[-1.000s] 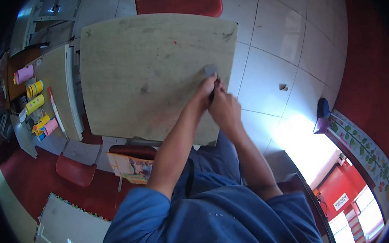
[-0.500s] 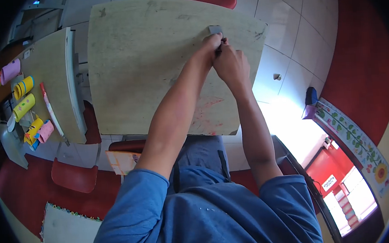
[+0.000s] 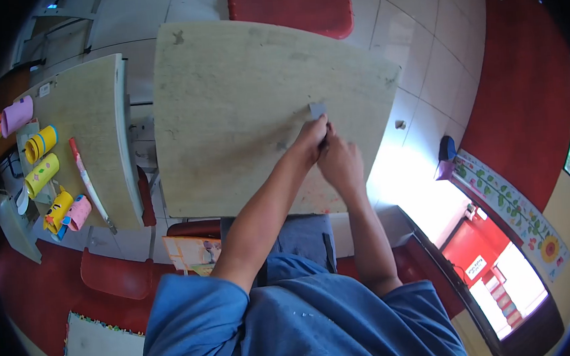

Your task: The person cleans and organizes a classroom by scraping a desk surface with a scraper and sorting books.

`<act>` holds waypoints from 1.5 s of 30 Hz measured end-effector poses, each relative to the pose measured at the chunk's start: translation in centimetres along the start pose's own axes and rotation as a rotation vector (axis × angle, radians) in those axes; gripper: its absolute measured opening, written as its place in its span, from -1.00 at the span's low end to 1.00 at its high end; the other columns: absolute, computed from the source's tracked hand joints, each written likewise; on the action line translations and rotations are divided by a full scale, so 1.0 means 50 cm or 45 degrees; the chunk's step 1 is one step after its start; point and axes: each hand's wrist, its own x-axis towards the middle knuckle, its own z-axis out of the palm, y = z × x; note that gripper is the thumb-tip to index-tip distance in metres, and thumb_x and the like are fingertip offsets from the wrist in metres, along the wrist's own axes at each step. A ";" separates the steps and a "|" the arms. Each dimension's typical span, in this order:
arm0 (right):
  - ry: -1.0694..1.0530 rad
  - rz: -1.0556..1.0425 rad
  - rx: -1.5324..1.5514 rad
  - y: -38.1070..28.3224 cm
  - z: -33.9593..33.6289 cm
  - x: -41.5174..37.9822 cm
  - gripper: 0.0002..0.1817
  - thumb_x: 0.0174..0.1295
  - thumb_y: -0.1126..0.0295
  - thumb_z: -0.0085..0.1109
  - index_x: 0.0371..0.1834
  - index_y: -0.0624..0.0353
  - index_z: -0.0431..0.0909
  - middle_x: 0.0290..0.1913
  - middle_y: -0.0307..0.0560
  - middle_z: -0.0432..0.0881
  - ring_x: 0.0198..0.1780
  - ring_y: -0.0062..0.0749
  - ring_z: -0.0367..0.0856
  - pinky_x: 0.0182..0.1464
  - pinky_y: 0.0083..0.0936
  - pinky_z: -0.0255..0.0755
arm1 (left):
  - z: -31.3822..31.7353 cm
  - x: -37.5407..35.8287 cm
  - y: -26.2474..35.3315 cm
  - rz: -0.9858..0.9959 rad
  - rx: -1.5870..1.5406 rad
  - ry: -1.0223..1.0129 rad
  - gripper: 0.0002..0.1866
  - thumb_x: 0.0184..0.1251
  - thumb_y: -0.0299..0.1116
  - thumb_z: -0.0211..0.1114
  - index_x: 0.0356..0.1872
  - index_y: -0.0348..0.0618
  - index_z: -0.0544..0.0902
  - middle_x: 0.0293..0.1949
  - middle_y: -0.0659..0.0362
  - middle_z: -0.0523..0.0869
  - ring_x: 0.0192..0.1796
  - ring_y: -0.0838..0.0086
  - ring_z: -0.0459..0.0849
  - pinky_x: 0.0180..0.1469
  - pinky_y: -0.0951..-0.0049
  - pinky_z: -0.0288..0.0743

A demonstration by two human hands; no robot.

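A scraper with a flat grey metal blade (image 3: 318, 109) and a dark handle rests against the worn wooden tabletop (image 3: 225, 83). Its blade points away from me. My left hand (image 3: 311, 138) is closed around the front of the tool, fingers close behind the blade. Just behind it, my right hand (image 3: 341, 163) is wrapped around the handle, most of which is hidden by both hands. Scuffs and dark marks cover the tabletop. Reddish stains (image 3: 317, 195) show near its close edge, beside my right forearm.
On a second table (image 3: 87, 92) to the left lie several rolled colourful paper crafts (image 3: 41, 143) and a long red-and-white stick (image 3: 90, 182). A red chair (image 3: 293, 9) stands beyond the table, and another red chair (image 3: 116, 274) at lower left. A doorway (image 3: 504, 288) opens at right.
Both hands have drawn the scraper across the tabletop toward my body, from near the far edge to about the middle. The view has also tilted, showing more of the far chair.
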 end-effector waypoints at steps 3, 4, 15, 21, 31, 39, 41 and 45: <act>0.045 -0.019 0.055 -0.100 -0.028 0.063 -0.59 0.31 0.18 0.03 0.16 0.06 0.56 -0.25 0.35 0.68 -0.18 0.29 0.67 -0.09 0.10 0.54 | -0.037 0.052 0.096 0.053 -0.171 -0.022 -0.60 0.58 -0.05 -0.05 -0.35 -0.11 0.53 -0.48 0.23 0.59 -0.48 0.47 0.54 -0.37 0.32 0.46; 0.043 0.014 0.064 -0.133 -0.049 0.096 -0.61 0.30 0.22 0.03 0.14 0.04 0.59 -0.25 0.35 0.67 -0.18 0.28 0.66 -0.08 0.10 0.53 | -0.031 0.047 0.186 0.159 -0.101 -0.066 -0.60 0.58 -0.05 -0.06 -0.36 -0.10 0.53 -0.46 0.22 0.59 -0.45 0.47 0.55 -0.35 0.30 0.47; 0.064 -0.134 0.009 -0.258 -0.009 0.112 -0.61 0.32 0.09 0.05 0.08 0.04 0.62 -0.22 0.32 0.68 -0.24 0.31 0.67 -0.12 0.08 0.58 | -0.126 -0.036 0.303 0.139 -0.212 -0.099 -0.57 0.61 0.00 -0.15 -0.37 -0.02 0.52 -0.52 0.18 0.56 -0.37 0.39 0.58 -0.17 0.29 0.50; 0.032 -0.366 -0.095 -0.320 0.047 0.088 -0.55 0.32 0.06 0.06 0.12 0.12 0.57 -0.25 0.31 0.69 -0.22 0.31 0.68 -0.13 0.07 0.58 | -0.264 -0.069 0.289 0.303 -0.290 -0.058 -0.60 0.60 -0.05 -0.11 -0.41 -0.03 0.48 -0.49 0.19 0.59 -0.46 0.40 0.55 -0.29 0.38 0.49; 0.081 -0.563 -0.085 -0.449 0.052 0.117 -0.55 0.33 0.12 0.08 0.08 0.28 0.51 -0.18 0.33 0.69 -0.13 0.31 0.67 -0.11 0.05 0.57 | -0.384 -0.037 0.418 0.241 -0.516 -0.757 -0.64 0.53 -0.12 -0.11 -0.30 -0.13 0.54 -0.37 0.02 0.68 -0.31 0.25 0.69 -0.14 0.24 0.57; -0.007 -0.533 -0.199 -0.515 -0.021 0.132 -0.64 0.25 0.21 0.11 -0.17 0.32 0.68 -0.17 0.29 0.71 -0.09 0.18 0.71 -0.06 -0.07 0.61 | -0.298 -0.201 0.493 0.530 -0.231 -0.172 -0.77 0.45 -0.32 -0.05 -0.28 -0.15 0.56 -0.35 0.08 0.69 -0.35 0.39 0.71 -0.24 0.34 0.61; 0.069 -0.566 -0.203 -0.501 -0.001 0.142 -0.64 0.24 0.20 0.11 -0.19 0.30 0.68 -0.18 0.29 0.71 -0.10 0.20 0.70 -0.05 -0.05 0.61 | -0.269 -0.209 0.466 0.613 -0.289 -0.097 -0.79 0.41 -0.36 -0.04 -0.32 -0.15 0.56 -0.42 0.13 0.65 -0.41 0.44 0.66 -0.33 0.40 0.57; -0.078 -0.484 -0.240 -0.545 -0.029 0.188 -0.60 0.23 0.11 0.14 -0.03 0.16 0.65 -0.06 0.27 0.69 0.05 0.20 0.64 0.04 -0.01 0.54 | -0.304 -0.191 0.532 0.687 -0.111 -0.324 -0.82 0.33 -0.43 -0.04 -0.41 -0.12 0.53 -0.52 0.21 0.57 -0.51 0.48 0.58 -0.46 0.46 0.47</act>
